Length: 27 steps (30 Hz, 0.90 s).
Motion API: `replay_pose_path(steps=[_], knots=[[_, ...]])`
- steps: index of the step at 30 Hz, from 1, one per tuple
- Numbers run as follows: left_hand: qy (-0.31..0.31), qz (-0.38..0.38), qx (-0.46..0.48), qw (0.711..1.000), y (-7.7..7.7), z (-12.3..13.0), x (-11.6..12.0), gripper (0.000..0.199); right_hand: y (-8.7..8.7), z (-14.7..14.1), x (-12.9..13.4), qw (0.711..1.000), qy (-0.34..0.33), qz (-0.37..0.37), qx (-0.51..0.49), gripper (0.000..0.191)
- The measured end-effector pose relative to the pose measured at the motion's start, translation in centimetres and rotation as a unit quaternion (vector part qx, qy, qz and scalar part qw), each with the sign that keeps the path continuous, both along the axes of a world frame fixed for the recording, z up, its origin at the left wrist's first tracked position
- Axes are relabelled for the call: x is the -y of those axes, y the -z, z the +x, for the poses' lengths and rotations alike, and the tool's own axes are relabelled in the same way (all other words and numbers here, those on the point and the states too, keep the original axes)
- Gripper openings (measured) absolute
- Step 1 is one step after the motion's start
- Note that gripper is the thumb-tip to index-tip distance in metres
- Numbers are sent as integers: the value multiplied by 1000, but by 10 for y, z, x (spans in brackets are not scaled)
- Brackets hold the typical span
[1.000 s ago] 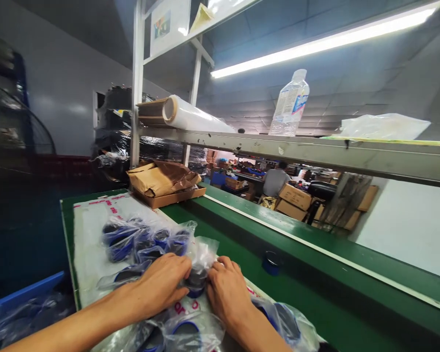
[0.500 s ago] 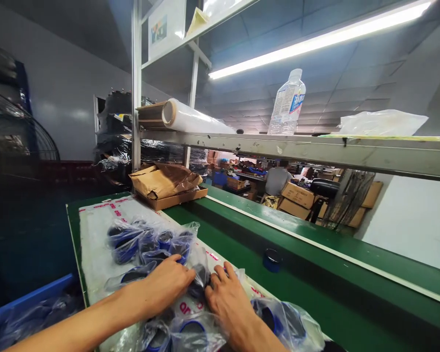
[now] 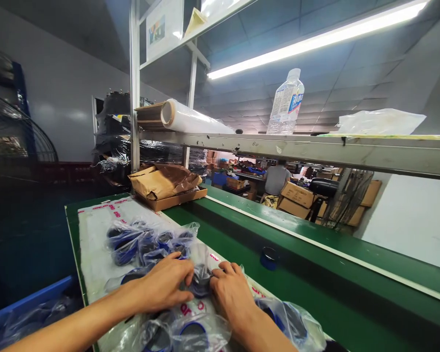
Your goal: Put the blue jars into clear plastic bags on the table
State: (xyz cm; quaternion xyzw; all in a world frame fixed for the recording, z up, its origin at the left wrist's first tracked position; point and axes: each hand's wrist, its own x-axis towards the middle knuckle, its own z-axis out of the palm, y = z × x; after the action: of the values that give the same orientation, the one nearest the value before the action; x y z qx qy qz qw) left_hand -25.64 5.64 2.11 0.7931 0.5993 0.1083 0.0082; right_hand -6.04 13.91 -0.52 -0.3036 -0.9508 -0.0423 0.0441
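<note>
A dark round part in a clear plastic bag (image 3: pixel 201 280) lies on the white printed sheet (image 3: pixel 95 234) between my hands. My left hand (image 3: pixel 166 284) is at its left side, thumb and index finger apart. My right hand (image 3: pixel 230 288) has its fingers curled together over the bag's right edge, its thumb hidden. Beyond my left hand lie several bagged blue-rimmed parts (image 3: pixel 126 247). More bagged parts (image 3: pixel 192 335) are near my wrists, and others (image 3: pixel 291 320) sit right of my right forearm.
A loose blue-black round part (image 3: pixel 269 257) sits on the green belt (image 3: pixel 315 283). Brown paper (image 3: pixel 165 181) lies in a shallow carton at the back. Above is a shelf (image 3: pixel 315 145) with a bottle (image 3: pixel 286 105) and film roll (image 3: pixel 194 117). A blue bin (image 3: pixel 29 298) stands at lower left.
My left hand's thumb and index finger have spread from the bagged part, uncovering more of it. My right hand has shifted slightly, its fingers now closer together.
</note>
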Motion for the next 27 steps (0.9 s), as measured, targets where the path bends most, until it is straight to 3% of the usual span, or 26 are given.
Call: replay_pose_path(steps=[6, 12, 16, 21, 27], knots=[[-43, -30, 50, 997, 6, -1, 0, 15, -7, 4, 4, 999, 8, -20, -32, 23], [-62, -22, 48, 997, 23, 0, -6, 17, 8, -5, -1, 999, -7, -39, -11, 26], [-82, -21, 45, 995, 28, 1, -14, 30, 11, -12, -1, 998, -4, -51, -21, 25], [-104, -14, 65, 992, 20, 9, -17, 41, -2, -9, 9, 995, 24, -59, -74, 19], [-70, -16, 124, 990, 6, 12, -6, 38, -18, 3, 3, 981, 89, -72, -158, 23]])
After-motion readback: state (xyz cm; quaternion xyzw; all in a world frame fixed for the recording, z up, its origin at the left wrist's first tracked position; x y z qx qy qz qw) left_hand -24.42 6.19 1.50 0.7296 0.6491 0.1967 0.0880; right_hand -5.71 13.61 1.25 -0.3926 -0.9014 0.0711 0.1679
